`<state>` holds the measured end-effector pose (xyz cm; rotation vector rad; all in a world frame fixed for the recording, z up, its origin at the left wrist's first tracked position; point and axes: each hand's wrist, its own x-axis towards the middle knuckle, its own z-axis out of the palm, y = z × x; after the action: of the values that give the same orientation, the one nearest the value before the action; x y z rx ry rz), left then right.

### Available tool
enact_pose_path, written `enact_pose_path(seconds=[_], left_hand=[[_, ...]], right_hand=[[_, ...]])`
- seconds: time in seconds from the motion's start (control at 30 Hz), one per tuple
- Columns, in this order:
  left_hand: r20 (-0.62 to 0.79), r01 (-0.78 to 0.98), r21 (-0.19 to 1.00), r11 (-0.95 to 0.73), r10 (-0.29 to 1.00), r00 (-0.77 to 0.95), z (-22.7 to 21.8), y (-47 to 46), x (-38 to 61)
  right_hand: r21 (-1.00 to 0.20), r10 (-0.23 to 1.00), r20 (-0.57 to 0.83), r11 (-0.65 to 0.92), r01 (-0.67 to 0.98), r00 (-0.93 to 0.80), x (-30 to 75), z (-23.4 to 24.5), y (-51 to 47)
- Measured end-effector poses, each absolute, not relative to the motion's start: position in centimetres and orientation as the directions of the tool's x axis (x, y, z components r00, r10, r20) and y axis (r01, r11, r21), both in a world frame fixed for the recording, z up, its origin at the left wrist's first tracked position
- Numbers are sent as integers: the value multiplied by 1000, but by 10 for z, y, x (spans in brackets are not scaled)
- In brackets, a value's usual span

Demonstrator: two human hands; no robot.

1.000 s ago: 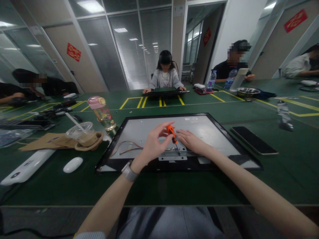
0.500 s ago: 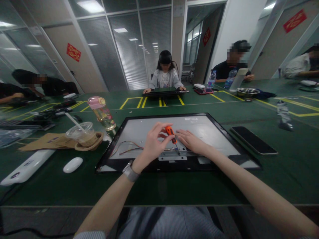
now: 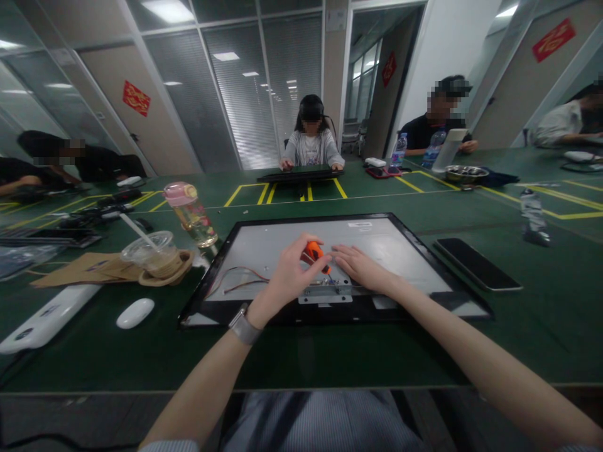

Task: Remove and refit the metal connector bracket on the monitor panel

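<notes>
My left hand (image 3: 293, 269), with a watch (image 3: 245, 325) on its wrist, grips an orange and black screwdriver (image 3: 315, 252) between thumb and fingers. The tool leans, its tip pointing down to a small metal bracket (image 3: 325, 292) at the near edge of a display panel (image 3: 254, 245). Just right of the screwdriver, my right hand (image 3: 362, 269) lies with fingers stretched out over the panel's grey back. Thin coloured wires (image 3: 242, 271) run across the panel left of the bracket. Whether the tip sits in a screw is too small to tell.
Left of the panel are a white mouse (image 3: 135, 313), an iced drink cup (image 3: 155, 251) in a carrier and a pink-lidded bottle (image 3: 191, 213). A black phone (image 3: 477, 263) lies to the right. Several people sit around the green table (image 3: 301, 358); one opposite handles a dark panel (image 3: 301, 176).
The screwdriver's handle has tilted further left in my left hand. My right hand has kept its place. Across the table, the person's dark panel has shifted slightly left.
</notes>
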<state>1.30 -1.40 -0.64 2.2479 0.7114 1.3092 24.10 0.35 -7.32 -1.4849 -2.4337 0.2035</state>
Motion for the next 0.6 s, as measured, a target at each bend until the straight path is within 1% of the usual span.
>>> enact_pose_path(seconds=[0.1,0.2,0.3,0.4,0.6], left_hand=[[612,244,601,-761,635,472,-4,-14,9],[572,201,640,-741,634,520,-6,-13,7],[603,120,674,-729,637,481,-10,-12,10],[623,104,668,-737,630,464,-9,-13,12],[606,108,636,-764,582,543,-3,-15,9]], right_hand=[[-269,889,176,456,848,-422,241,-74,5],[-270,893,167,450,851,-419,241,-74,5],[-287,895,161,446,848,-417,241,-73,4],[-283,896,154,444,850,-417,241,-73,4],[-270,878,178,477,836,-444,243,-76,6]])
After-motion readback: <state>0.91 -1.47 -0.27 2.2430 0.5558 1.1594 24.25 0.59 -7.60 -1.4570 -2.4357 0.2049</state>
